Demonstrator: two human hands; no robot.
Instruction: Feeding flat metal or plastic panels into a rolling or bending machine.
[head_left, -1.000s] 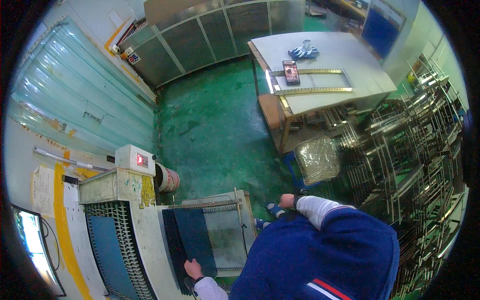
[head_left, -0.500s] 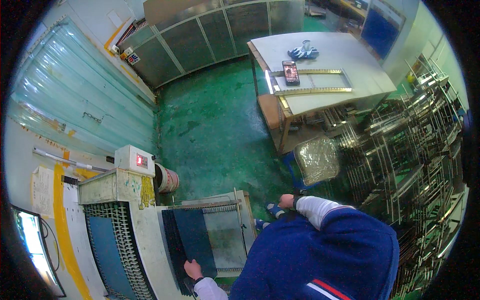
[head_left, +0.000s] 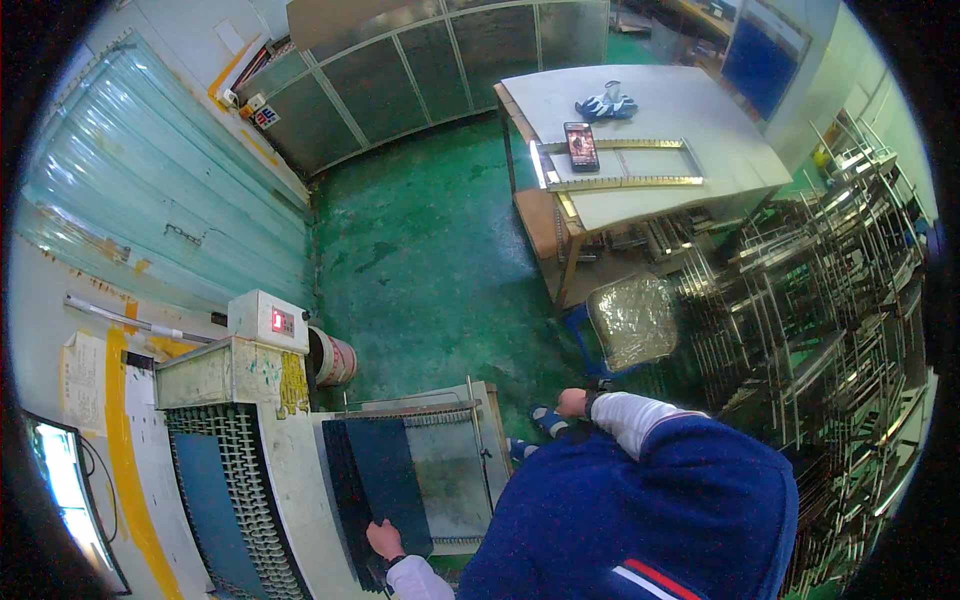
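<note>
A stack of dark blue sheets [head_left: 372, 478] lies on the pale metal tray [head_left: 455, 480] of a machine at the lower left. My left hand [head_left: 385, 540] grips the near edge of the top sheet, fingers curled over it. My right hand [head_left: 572, 402], a dark watch strap on the wrist, hangs beside my body just past the tray's right corner; its fingers look curled, with nothing in them. My blue jacket with white sleeves fills the lower middle and hides my arms and the tray's near right part.
The machine's slatted conveyor [head_left: 215, 490] and a control box with a red display [head_left: 268, 320] sit to the left. A bucket [head_left: 333, 356] stands on the green floor [head_left: 430, 260]. A white table [head_left: 640, 130] holds a phone, gloves and a metal frame. Racks of metal frames [head_left: 820, 300] crowd the right.
</note>
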